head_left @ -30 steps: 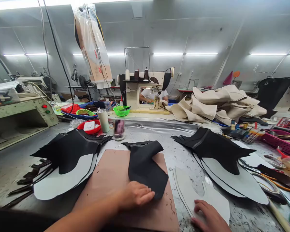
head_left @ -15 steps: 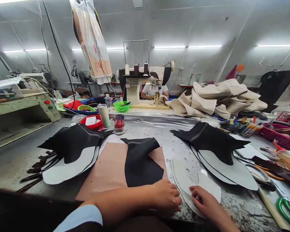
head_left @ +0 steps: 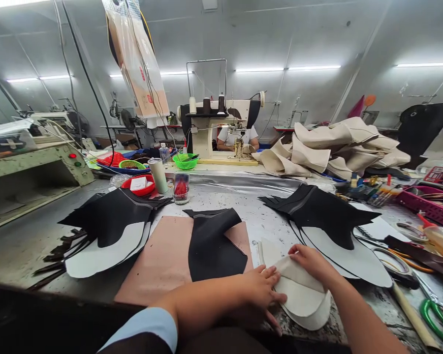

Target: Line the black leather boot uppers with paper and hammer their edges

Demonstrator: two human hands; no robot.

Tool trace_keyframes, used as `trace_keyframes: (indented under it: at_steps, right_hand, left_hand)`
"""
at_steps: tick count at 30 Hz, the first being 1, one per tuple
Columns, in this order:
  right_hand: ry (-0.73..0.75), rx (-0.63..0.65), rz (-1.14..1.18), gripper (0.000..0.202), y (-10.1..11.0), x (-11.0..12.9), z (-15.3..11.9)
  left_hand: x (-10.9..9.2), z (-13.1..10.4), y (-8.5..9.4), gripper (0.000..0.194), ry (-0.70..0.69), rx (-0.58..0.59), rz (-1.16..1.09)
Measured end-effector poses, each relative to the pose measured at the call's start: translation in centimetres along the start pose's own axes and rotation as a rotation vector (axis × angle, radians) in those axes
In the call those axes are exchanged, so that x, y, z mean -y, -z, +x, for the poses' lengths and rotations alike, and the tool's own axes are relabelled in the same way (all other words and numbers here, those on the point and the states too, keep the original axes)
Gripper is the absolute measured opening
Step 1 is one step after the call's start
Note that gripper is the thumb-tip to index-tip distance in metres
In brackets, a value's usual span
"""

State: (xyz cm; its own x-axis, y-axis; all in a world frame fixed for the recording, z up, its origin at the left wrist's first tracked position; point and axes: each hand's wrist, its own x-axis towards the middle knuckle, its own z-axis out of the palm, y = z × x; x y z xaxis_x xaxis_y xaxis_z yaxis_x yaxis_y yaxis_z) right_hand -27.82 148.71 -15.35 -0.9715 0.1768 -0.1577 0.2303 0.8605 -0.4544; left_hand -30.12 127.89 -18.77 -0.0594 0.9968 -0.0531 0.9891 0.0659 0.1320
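Note:
Off-white curved cut pieces (head_left: 302,297) lie in a small stack at the front of the table. My right hand (head_left: 312,263) pinches the edge of the top piece and holds it folded up from the stack. My left hand (head_left: 264,290) rests at the stack's left edge, its fingers spread and touching the pieces. Left of it, a black cut piece (head_left: 216,248) with a folded-over upper corner lies on a pinkish-brown sheet (head_left: 155,265). Black-and-white shaped panels (head_left: 325,221) are piled to the right, and a similar pile (head_left: 114,231) sits on the left.
Scissors with green handles (head_left: 437,319), a wooden stick (head_left: 413,314) and a magenta basket (head_left: 424,204) stand along the right side. A tumbler (head_left: 158,174) and a red bowl (head_left: 147,189) stand at the back left. Behind, a person sits at a sewing machine (head_left: 203,135) beside heaped beige pieces (head_left: 339,145).
My right hand has moved up and away from me, folding back the top off-white piece. My left hand has spread its fingers onto the stack.

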Motion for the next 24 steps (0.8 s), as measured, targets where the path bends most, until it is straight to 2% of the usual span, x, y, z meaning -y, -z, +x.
trace_keyframes:
  at_steps: [4, 8, 12, 14, 15, 17, 20, 21, 22, 24]
  right_hand:
    - [-0.027, -0.033, -0.135, 0.015, 3.7, 2.0, 4.0]
    - [-0.140, -0.184, -0.256, 0.016, 8.9, 2.7, 6.6]
    - [-0.241, -0.405, -0.387, 0.032, 15.4, 4.4, 6.9]
    - [-0.196, -0.454, -0.458, 0.032, 16.9, 6.2, 6.1]
    - [-0.151, -0.453, -0.494, 0.030, 16.8, 7.3, 5.4]
    - [-0.055, -0.409, -0.552, 0.023, 14.8, 9.7, 3.5]
    - [0.153, -0.325, -0.609, 0.025, 9.1, 12.4, -0.6]
    - [0.358, -0.333, -0.640, 0.025, 7.1, 12.8, -2.1]
    - [0.568, -0.396, -0.625, 0.028, 5.4, 13.0, -3.5]
    - [0.829, -0.563, -0.552, 0.033, 2.8, 12.8, -5.9]
  left_hand:
    - [0.3, 0.0, 0.3, 0.070, 0.068, 0.064, -0.118]
    - [0.5, 0.1, 0.5, 0.072, 0.100, 0.107, -0.207]
    - [0.6, 0.3, 1.1, 0.070, 0.128, 0.110, -0.300]
    - [0.6, 0.5, 1.8, 0.066, 0.188, 0.092, -0.455]
    - [0.6, 0.7, 2.2, 0.066, 0.236, 0.059, -0.586]
    - [0.5, 1.0, 3.1, 0.067, 0.314, -0.067, -1.002]
    - [0.3, 0.6, 4.5, 0.067, 0.292, -0.275, -1.618]
    - [0.3, 0.2, 4.9, 0.063, 0.264, -0.342, -1.787]
    - [0.3, -0.4, 5.4, 0.057, 0.242, -0.393, -1.936]
    - [0.3, -2.0, 6.1, 0.041, 0.223, -0.486, -2.227]
